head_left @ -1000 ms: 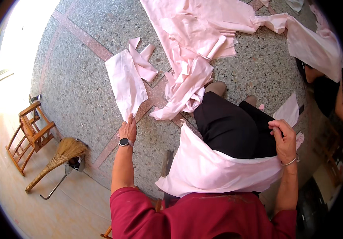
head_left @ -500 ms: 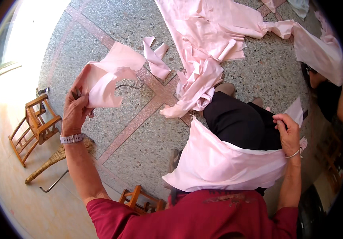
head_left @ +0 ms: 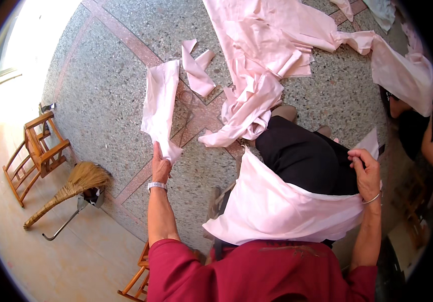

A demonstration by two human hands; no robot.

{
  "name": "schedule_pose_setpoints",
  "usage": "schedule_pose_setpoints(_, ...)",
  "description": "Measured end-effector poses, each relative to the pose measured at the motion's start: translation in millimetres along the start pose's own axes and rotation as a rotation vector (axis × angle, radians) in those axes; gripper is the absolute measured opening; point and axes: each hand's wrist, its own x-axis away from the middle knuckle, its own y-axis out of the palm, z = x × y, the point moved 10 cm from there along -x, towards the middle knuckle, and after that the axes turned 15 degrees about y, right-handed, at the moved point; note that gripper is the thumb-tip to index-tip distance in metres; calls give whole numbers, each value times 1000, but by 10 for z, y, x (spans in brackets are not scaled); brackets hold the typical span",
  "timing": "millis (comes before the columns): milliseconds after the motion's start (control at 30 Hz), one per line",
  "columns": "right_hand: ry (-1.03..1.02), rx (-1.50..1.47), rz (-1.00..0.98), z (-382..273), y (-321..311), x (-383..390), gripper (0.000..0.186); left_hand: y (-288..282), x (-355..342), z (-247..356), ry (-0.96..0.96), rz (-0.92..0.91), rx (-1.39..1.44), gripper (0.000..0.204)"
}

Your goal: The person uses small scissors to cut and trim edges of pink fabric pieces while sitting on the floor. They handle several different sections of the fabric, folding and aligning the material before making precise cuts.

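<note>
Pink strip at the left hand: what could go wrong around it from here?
The pink strip might get mixed up with the loose scrap of similar colour nearby. The crumpled cloth lies right by a shoe, so a shift of the foot could drag or soil it. The lap cloth drapes loosely over the thighs and could slip if the legs move.

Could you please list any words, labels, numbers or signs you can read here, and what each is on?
Nothing can be read clearly.
Dark red shirt: part of a print shows, too blurred to read.
Pink cloth strip at the left hand: no lettering shows.
</note>
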Motion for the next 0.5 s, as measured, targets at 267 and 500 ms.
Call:
schedule_pose_setpoints(267,33,34,-17,37,13,-46,15,714,-28,-218,430,-87,-556,73)
schedule_pose_setpoints(500,52,86,-9,-13,60,-56,16,598,232,-1589,-318,24,-58,62)
